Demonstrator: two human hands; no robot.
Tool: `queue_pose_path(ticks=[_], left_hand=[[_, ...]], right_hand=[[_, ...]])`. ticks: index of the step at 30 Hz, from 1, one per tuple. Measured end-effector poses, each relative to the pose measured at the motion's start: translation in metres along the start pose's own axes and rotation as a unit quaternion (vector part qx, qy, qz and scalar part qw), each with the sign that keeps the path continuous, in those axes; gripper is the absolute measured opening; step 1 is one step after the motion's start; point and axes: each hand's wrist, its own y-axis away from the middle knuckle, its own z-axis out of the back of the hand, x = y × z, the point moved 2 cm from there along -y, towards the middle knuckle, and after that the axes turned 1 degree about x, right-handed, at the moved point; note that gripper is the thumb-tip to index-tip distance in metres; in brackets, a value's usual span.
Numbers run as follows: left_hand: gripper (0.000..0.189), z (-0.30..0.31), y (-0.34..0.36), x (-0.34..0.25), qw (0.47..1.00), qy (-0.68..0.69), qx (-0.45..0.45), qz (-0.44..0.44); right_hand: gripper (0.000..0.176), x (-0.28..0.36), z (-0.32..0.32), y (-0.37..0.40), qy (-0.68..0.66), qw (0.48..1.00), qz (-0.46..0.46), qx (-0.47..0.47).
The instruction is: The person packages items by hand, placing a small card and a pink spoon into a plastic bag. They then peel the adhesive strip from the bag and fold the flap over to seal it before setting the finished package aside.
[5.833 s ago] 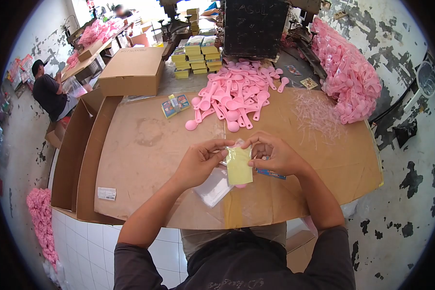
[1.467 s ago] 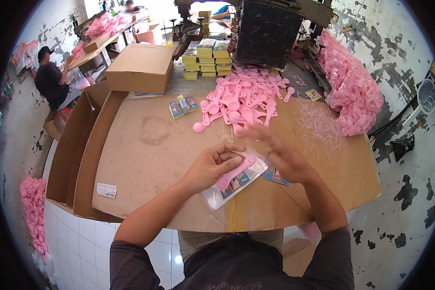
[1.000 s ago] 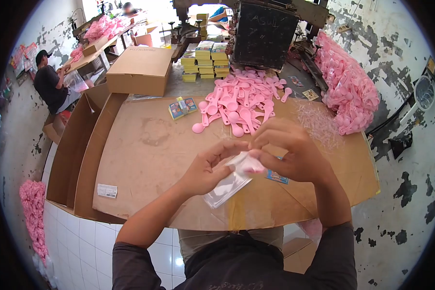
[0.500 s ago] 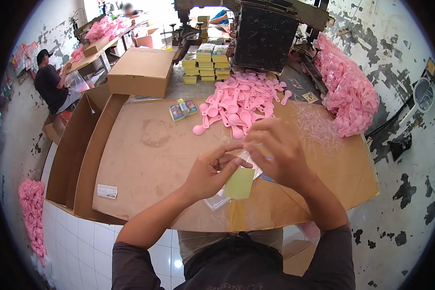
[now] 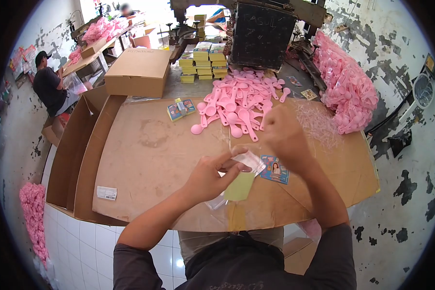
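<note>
Near the front of the cardboard-covered table [image 5: 145, 159], my left hand [image 5: 207, 178] pinches a clear plastic bag [image 5: 249, 159] between thumb and fingers. A plain light-green card [image 5: 240, 187] hangs just below that thumb, overlapping the bag. My right hand [image 5: 286, 140] is raised to the right of it with curled fingers, blurred by motion; what it holds, if anything, is hidden. Below the right wrist lies a blue printed card [image 5: 275, 169]. Beyond both hands spreads a heap of pink plastic spoons [image 5: 232, 104].
A rubber-banded card bundle [image 5: 181, 110] lies left of the spoons. Stacked cards [image 5: 203, 63], a closed carton [image 5: 137, 72] and a black machine box [image 5: 261, 36] stand behind. Clear strips [image 5: 319, 125] and bagged pink spoons [image 5: 348, 87] are at right. A person [image 5: 50, 84] sits far left.
My right hand has moved up and right, away from the bag, its fingers now curled. The blue card beneath it has come into fuller view. My left hand keeps its pinch.
</note>
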Motion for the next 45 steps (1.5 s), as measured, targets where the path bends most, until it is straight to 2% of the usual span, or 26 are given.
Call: queue_pose_path(ticks=[1, 2, 3, 8, 10, 12, 14, 17, 18, 19, 21, 24, 26, 30, 33, 37, 40, 45], left_hand=[[0.042, 0.003, -0.002, 0.000, 0.998, 0.061, -0.003, 0.026], [0.043, 0.005, -0.004, -0.001, 0.991, 0.123, -0.006, 0.053], [0.043, 0.006, -0.004, 0.000, 0.980, 0.184, -0.007, 0.079], [0.046, 0.009, -0.007, 0.013, 0.968, 0.242, -0.020, 0.066], [0.046, 0.010, -0.009, 0.013, 0.969, 0.236, -0.024, 0.063], [0.047, 0.011, -0.009, 0.011, 0.971, 0.228, -0.025, 0.062], [0.046, 0.011, -0.011, 0.011, 0.968, 0.239, -0.032, 0.070], [0.045, 0.006, -0.009, 0.013, 0.970, 0.231, -0.039, 0.062], [0.044, 0.006, -0.010, 0.013, 0.973, 0.223, -0.042, 0.053], [0.044, 0.006, -0.010, 0.014, 0.973, 0.219, -0.043, 0.055], [0.043, 0.006, -0.011, 0.015, 0.974, 0.213, -0.047, 0.059], [0.043, 0.006, -0.011, 0.021, 0.974, 0.212, -0.050, 0.058], [0.044, 0.010, -0.011, 0.018, 0.970, 0.226, -0.048, 0.072], [0.043, 0.008, -0.012, 0.023, 0.970, 0.226, -0.048, 0.071], [0.036, 0.008, -0.011, 0.023, 0.969, 0.218, -0.046, 0.108], [0.030, 0.006, -0.011, 0.020, 0.971, 0.215, -0.060, 0.086], [0.028, 0.004, -0.010, 0.025, 0.966, 0.230, -0.077, 0.092], [0.026, 0.002, -0.011, 0.028, 0.962, 0.237, -0.103, 0.082]], right_hand=[[0.007, -0.014, 0.014, 0.004, -0.198, 0.970, -0.134, 0.054], [0.010, -0.024, 0.036, 0.010, -0.345, 0.914, -0.184, 0.109], [0.013, -0.036, 0.058, 0.016, -0.482, 0.831, -0.230, 0.159], [0.017, -0.154, 0.117, 0.039, -0.298, 0.905, -0.300, -0.049], [0.027, -0.160, 0.119, 0.047, -0.037, 0.966, -0.252, -0.039], [0.037, -0.159, 0.115, 0.066, 0.223, 0.956, -0.191, -0.027], [0.047, -0.158, 0.111, 0.076, 0.466, 0.878, -0.112, -0.012], [0.047, -0.105, 0.073, 0.053, 0.184, 0.978, -0.098, -0.025], [0.041, -0.083, 0.057, 0.045, 0.065, 0.981, -0.170, 0.068], [0.036, -0.062, 0.038, 0.042, -0.056, 0.957, -0.235, 0.159], [0.033, -0.027, 0.003, 0.040, -0.265, 0.928, -0.163, 0.204], [0.031, -0.011, -0.032, 0.041, -0.343, 0.906, -0.154, 0.195], [0.029, -0.014, -0.039, 0.040, -0.394, 0.881, -0.187, 0.182], [0.025, -0.023, -0.035, 0.040, -0.408, 0.872, -0.204, 0.178], [0.022, -0.024, -0.036, 0.043, -0.426, 0.864, -0.220, 0.150], [0.018, -0.032, -0.037, 0.047, -0.413, 0.871, -0.235, 0.122], [0.015, -0.029, -0.035, 0.047, -0.462, 0.842, -0.264, 0.094], [0.015, -0.038, -0.037, 0.049, -0.480, 0.831, -0.264, 0.096]])
